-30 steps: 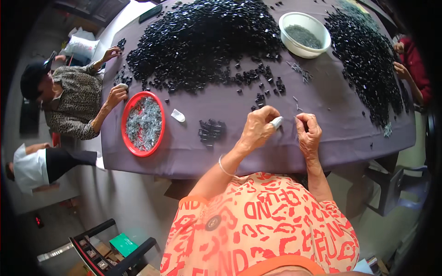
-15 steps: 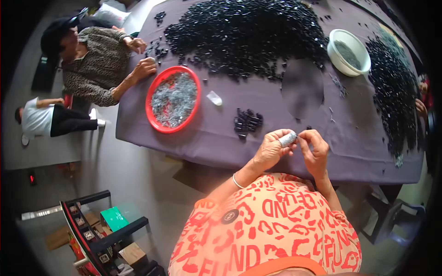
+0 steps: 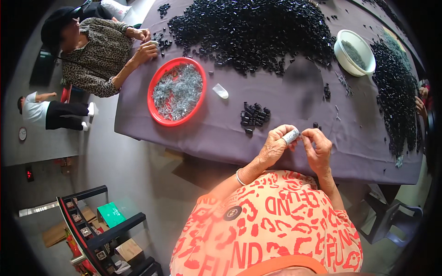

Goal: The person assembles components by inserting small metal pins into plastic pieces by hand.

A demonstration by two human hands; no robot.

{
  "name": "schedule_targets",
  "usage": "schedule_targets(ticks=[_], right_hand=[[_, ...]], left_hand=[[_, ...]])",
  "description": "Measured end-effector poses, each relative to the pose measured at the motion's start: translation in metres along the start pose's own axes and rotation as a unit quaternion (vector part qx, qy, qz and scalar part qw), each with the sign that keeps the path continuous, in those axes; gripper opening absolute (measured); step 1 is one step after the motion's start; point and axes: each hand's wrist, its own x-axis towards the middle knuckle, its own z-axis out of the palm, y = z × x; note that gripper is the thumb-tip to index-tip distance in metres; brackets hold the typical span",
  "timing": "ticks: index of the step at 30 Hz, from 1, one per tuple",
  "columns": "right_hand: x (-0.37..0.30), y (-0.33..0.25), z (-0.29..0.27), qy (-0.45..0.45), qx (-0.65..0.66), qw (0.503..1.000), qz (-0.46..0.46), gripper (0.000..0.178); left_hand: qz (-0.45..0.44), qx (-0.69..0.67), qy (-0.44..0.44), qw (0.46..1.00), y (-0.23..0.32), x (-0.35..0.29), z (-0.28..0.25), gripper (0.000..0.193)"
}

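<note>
My left hand (image 3: pixel 276 146) is closed around a small whitish-grey cylinder (image 3: pixel 290 136), speckled silver. At the end of this cylinder, my right hand (image 3: pixel 318 149) pinches with thumb and forefinger; whatever lies between those fingertips is too small to name. Both hands are held over the near edge of the cloth-covered table (image 3: pixel 207 142). Just beyond the left hand sits a little cluster of glossy black pieces (image 3: pixel 254 116). Another couple of black pieces (image 3: pixel 316 125) lie past the right fingertips. A whitish translucent tube-like piece (image 3: pixel 220 91) rests farther left.
A red basin (image 3: pixel 152 108) of thin silvery pieces stands to the left, a pale bowl (image 3: pixel 338 50) of similar pieces at the far right. A large heap of black pieces (image 3: pixel 248 37) covers the back. A co-worker (image 3: pixel 99 55) works at the left edge; a plastic stool (image 3: pixel 391 221) stands lower right.
The view has shifted slightly. My two hands keep nearly the same pose at the cylinder. The co-worker's hands at the left have come closer together.
</note>
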Motion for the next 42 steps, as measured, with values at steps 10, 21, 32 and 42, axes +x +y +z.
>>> schedule_targets(ticks=[10,21,32,42], right_hand=[[-0.003,0.004,0.005,0.009,0.056,0.997,0.052,0.003],[-0.009,-0.005,0.002,0.054,0.045,0.997,0.041,0.008],[-0.016,-0.009,0.005,0.055,-0.052,0.997,0.008,0.009],[-0.018,-0.010,0.006,0.078,0.061,0.990,0.097,0.006]], left_hand=[[-0.050,-0.105,0.029,0.993,-0.003,-0.005,-0.002,0.014],[-0.081,-0.209,-0.029,0.974,-0.002,-0.006,0.002,0.017],[0.041,0.001,0.041,0.998,-0.003,-0.014,0.011,0.019],[-0.044,-0.167,0.017,0.985,-0.005,-0.013,0.008,0.019]])
